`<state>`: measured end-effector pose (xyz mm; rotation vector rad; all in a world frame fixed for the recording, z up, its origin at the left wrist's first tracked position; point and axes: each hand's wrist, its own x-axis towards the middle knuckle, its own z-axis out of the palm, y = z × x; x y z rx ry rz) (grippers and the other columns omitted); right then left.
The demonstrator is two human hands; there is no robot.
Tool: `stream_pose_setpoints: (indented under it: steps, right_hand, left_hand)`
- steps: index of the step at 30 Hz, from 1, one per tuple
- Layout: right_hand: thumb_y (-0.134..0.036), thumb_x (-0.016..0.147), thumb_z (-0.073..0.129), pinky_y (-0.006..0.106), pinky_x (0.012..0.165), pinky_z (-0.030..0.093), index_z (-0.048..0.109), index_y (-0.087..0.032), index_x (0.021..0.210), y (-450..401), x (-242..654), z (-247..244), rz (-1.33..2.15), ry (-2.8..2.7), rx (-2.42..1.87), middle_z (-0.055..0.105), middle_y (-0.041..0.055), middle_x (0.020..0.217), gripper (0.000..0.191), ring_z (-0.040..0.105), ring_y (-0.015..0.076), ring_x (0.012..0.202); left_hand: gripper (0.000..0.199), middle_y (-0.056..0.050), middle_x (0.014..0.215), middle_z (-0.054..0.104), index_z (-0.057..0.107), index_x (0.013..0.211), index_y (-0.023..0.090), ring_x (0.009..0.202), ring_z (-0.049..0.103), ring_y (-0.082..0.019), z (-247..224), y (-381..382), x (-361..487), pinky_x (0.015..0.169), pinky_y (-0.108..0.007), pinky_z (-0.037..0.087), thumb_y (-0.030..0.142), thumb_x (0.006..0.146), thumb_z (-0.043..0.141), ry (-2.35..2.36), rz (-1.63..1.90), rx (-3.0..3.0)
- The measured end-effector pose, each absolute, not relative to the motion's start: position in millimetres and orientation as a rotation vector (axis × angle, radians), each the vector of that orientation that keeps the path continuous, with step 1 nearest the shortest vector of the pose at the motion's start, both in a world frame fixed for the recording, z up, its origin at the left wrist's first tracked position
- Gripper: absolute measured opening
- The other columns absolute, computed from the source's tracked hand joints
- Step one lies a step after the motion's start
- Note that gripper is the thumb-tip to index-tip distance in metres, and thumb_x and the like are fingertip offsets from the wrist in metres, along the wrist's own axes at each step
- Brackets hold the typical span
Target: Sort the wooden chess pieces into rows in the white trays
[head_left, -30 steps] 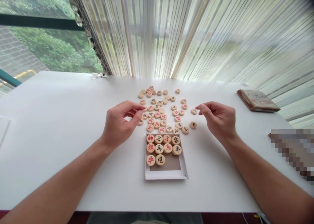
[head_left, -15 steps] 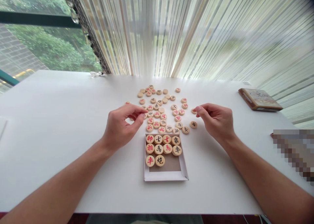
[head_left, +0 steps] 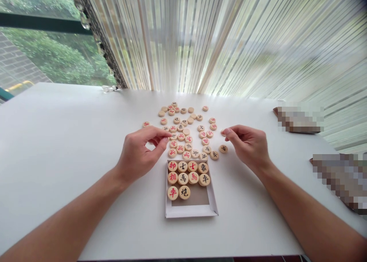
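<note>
My left hand [head_left: 142, 149] is closed in a pinch at the left side of the scattered Chinese chess pieces [head_left: 181, 136]; its fingertips are beside a black-marked piece [head_left: 173, 137], and what lies between them is hidden. Over on the right, my right hand [head_left: 248, 144] pinches the edge of a Chinese chess piece [head_left: 223, 132], mostly covered by the fingers. Between my forearms lies a shallow white box [head_left: 191, 211]. Round wooden pieces with red and black characters fill its two back rows. Its front row holds a red piece [head_left: 172, 193] and a black piece [head_left: 184, 192] at the left.
More loose pieces, some blank side up, spread toward the back of the white table [head_left: 63, 147]. Two blurred flat brown objects, one farther back [head_left: 298, 122] and one nearer [head_left: 338, 181], lie at the right. A string curtain [head_left: 177, 44] hangs behind the table's far edge.
The view has shifted slightly, so the box and pieces appear a little lower and farther left. A red-marked piece behind my left hand shows more fully. Both hands keep nearly the same pose.
</note>
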<state>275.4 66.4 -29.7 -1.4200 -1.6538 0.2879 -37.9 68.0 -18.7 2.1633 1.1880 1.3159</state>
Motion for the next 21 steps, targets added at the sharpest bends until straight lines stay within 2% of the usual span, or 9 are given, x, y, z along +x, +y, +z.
stream_pose_setpoints:
  steps: [3, 6, 9, 12, 16, 21]
  right_hand:
    - [-0.033, 0.096, 0.07, 0.028, 0.05, 0.044, 0.078, -0.019, 0.082, 66.9, 274.4, -30.0, 0.271, -1.738, -1.391, 0.07, 0.002, 0.065, 0.021, 0.057, 0.0152, 0.054]
    - [-0.027, 0.097, 0.068, 0.029, 0.056, 0.049, 0.081, -0.019, 0.099, 66.6, 271.3, -30.3, 0.274, -1.904, -1.314, 0.074, 0.0045, 0.08, 0.016, 0.061, 0.0165, 0.064]
    - [-0.021, 0.099, 0.062, 0.031, 0.062, 0.054, 0.082, -0.022, 0.115, 65.9, 268.7, -32.3, 0.286, -2.088, -1.223, 0.074, 0.0086, 0.099, 0.026, 0.065, 0.0179, 0.074]
    - [-0.014, 0.1, 0.055, 0.036, 0.072, 0.058, 0.08, -0.025, 0.125, 66.2, 268.9, -36.0, 0.264, -2.21, -1.185, 0.069, 0.0107, 0.106, 0.037, 0.066, 0.0208, 0.084]
    - [-0.008, 0.101, 0.051, 0.047, 0.089, 0.057, 0.079, -0.026, 0.129, 67.8, 272.1, -39.0, 0.211, -2.31, -1.199, 0.066, 0.0129, 0.111, 0.044, 0.063, 0.0273, 0.1]
    - [-0.015, 0.102, 0.058, 0.052, 0.093, 0.054, 0.076, -0.025, 0.132, 68.2, 277.6, -34.1, 0.174, -2.379, -1.233, 0.065, 0.0138, 0.112, 0.036, 0.06, 0.0292, 0.101]
  left_hand:
    - [0.01, -0.001, 0.088, 0.082, 0.08, 0.096, 0.022, 0.072, 0.075, -0.017, -17.4, 67.3, -37.2, 0.07, -0.027, 0.063, 0.021, 0.092, 0.071, 1.182, 1.311, 2.175]
    - [0.01, -0.002, 0.088, 0.081, 0.079, 0.096, 0.021, 0.075, 0.076, -0.018, -16.7, 66.7, -36.8, 0.068, -0.027, 0.062, 0.021, 0.093, 0.07, 1.177, 1.303, 2.171]
    - [0.011, -0.002, 0.088, 0.081, 0.079, 0.097, 0.022, 0.075, 0.076, -0.018, -17.6, 66.2, -36.8, 0.068, -0.027, 0.062, 0.021, 0.093, 0.069, 1.182, 1.289, 2.175]
    - [0.011, -0.002, 0.089, 0.082, 0.079, 0.097, 0.023, 0.076, 0.076, -0.018, -19.0, 65.7, -37.0, 0.069, -0.027, 0.062, 0.02, 0.093, 0.069, 1.182, 1.281, 2.182]
    - [0.012, -0.002, 0.089, 0.082, 0.08, 0.097, 0.023, 0.077, 0.076, -0.018, -19.6, 65.2, -36.2, 0.069, -0.028, 0.062, 0.02, 0.093, 0.069, 1.181, 1.27, 2.181]
    - [0.011, -0.002, 0.089, 0.082, 0.08, 0.096, 0.023, 0.078, 0.077, -0.019, -19.3, 65.8, -35.0, 0.068, -0.027, 0.061, 0.02, 0.092, 0.07, 1.185, 1.265, 2.166]
